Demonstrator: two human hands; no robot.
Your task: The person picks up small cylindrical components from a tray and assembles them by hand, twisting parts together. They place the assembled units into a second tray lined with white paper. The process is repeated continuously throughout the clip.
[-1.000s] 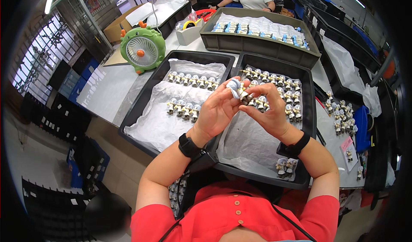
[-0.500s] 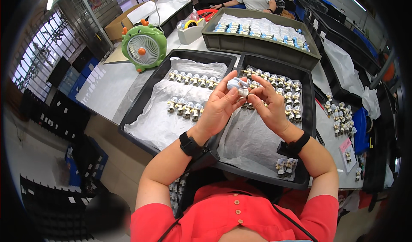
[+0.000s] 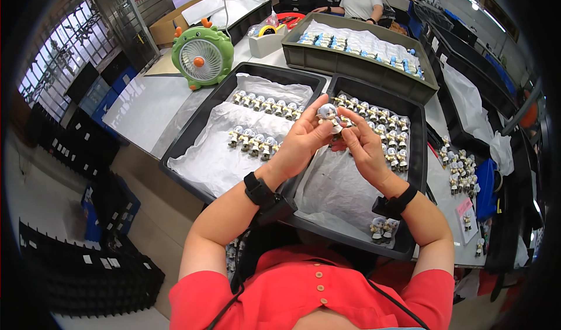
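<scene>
Above the gap between two black trays, my left hand holds a small figurine with pale grey-blue hair and a white outfit. It stands nearly upright, face side toward me, between my thumb and fingers. My right hand is closed at its lower right side, thumb and fingertips together at the base; the exact contact is partly hidden. Rows of similar figurines lie on white paper in the left tray. More figurines fill the far part of the right tray, and a few sit in its near right corner.
Behind the trays stands an olive-grey bin of blue-and-white figurines. A green fan and a tape dispenser are at the back left. Loose figurines cluster on the table at right, near a blue bag. A person sits beyond.
The figurine has turned in my fingers from tilted, its hair toward me, to nearly upright with its face side showing. Both hands stay close together around it. The view has shifted slightly.
</scene>
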